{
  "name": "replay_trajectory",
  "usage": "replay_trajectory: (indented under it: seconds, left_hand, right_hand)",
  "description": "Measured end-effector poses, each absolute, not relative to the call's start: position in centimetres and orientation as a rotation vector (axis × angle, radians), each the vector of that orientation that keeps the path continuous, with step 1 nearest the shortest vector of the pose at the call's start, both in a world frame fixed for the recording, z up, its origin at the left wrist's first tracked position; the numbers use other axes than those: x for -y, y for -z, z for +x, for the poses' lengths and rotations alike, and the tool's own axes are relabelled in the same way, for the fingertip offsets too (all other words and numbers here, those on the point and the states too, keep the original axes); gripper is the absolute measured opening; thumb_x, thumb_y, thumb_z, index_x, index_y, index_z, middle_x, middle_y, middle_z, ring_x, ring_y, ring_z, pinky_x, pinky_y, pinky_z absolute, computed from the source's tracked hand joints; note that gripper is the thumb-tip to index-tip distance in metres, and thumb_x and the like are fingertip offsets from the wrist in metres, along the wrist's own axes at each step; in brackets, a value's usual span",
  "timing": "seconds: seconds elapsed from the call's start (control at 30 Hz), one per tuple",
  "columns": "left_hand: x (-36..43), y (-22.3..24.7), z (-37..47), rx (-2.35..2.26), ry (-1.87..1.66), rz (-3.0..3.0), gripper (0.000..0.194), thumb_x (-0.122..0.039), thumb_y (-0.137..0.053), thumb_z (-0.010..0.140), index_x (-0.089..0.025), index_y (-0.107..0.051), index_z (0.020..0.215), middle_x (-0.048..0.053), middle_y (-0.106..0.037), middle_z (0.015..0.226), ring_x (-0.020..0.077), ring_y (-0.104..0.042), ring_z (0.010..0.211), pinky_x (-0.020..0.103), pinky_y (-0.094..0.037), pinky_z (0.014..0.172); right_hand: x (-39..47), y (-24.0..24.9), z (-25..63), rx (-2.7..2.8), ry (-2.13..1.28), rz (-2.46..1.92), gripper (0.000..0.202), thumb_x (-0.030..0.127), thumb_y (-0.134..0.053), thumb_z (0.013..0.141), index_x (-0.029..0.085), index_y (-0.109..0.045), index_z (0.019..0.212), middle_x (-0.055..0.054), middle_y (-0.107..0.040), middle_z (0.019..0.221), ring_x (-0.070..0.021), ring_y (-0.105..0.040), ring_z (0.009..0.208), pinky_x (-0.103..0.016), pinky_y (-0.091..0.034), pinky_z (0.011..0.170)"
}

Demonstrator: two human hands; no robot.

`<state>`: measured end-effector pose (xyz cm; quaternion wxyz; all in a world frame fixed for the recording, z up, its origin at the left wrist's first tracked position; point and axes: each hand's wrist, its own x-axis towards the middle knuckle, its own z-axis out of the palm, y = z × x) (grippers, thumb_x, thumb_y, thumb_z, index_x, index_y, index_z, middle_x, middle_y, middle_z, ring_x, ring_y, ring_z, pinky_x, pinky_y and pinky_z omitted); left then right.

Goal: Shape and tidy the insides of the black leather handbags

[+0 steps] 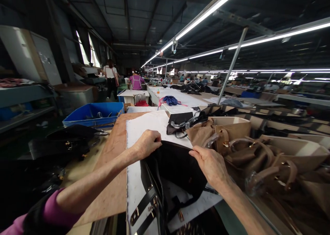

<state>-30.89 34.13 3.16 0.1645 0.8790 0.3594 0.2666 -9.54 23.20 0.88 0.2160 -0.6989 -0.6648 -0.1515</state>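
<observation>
A black handbag (177,166) with straps and gold-coloured metal fittings is spread before me on the white-covered worktable (148,123). My left hand (147,144) pinches the far upper edge of the bag near its left corner. Toward the right end of that same edge, my right hand (210,163) grips it between thumb and fingers. The edge runs stretched between both hands, showing the dark inside. A buckled strap (144,205) hangs down on the bag's left side. The bag's lower part is partly out of view.
Several brown handbags (232,125) crowd the right side. Black bags (69,142) lie to the left, near a blue bin (94,113). A bundle of blue cloth (170,100) sits farther along the table. Two people (136,82) are in the aisle beyond; a slanted metal post (232,66) rises at right.
</observation>
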Motion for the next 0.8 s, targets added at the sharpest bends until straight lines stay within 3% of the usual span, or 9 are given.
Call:
replay_trajectory:
  seconds: [0.57,0.7,0.8]
  left_hand:
    - [-33.62,-3.49,-30.49,-1.091,-0.715,2.481,0.012,-0.017,-0.050,0.067,-0.015,-0.050,0.056,-0.004,-0.043,0.048,0.0097,-0.040,0.051,0.021,-0.028,0.050]
    - [-33.43,-3.67,-30.48,-1.032,-0.727,2.476,0.006,-0.014,-0.050,0.067,-0.016,-0.055,0.068,-0.005,-0.046,0.053,0.0096,-0.041,0.053,0.021,-0.030,0.052]
    - [-33.49,-3.71,-30.40,-0.944,-0.693,2.474,0.021,-0.010,-0.048,0.067,-0.016,-0.061,0.083,-0.002,-0.056,0.066,0.0110,-0.048,0.061,0.022,-0.035,0.059]
  right_hand:
    - [-22.70,-0.89,-9.64,1.833,0.414,-1.928,0.025,0.032,-0.047,0.085,0.023,-0.056,0.064,0.002,-0.059,0.054,-0.0125,-0.055,0.054,-0.025,-0.026,0.050]
    - [-22.58,-0.80,-9.51,1.845,0.435,-1.929,0.025,0.034,-0.048,0.085,0.023,-0.055,0.064,0.003,-0.060,0.056,-0.0123,-0.055,0.055,-0.025,-0.025,0.051]
    - [-22.66,-0.72,-9.71,1.866,0.530,-1.941,0.021,0.033,-0.050,0.085,0.023,-0.058,0.068,0.003,-0.063,0.063,-0.0135,-0.055,0.057,-0.026,-0.026,0.053]
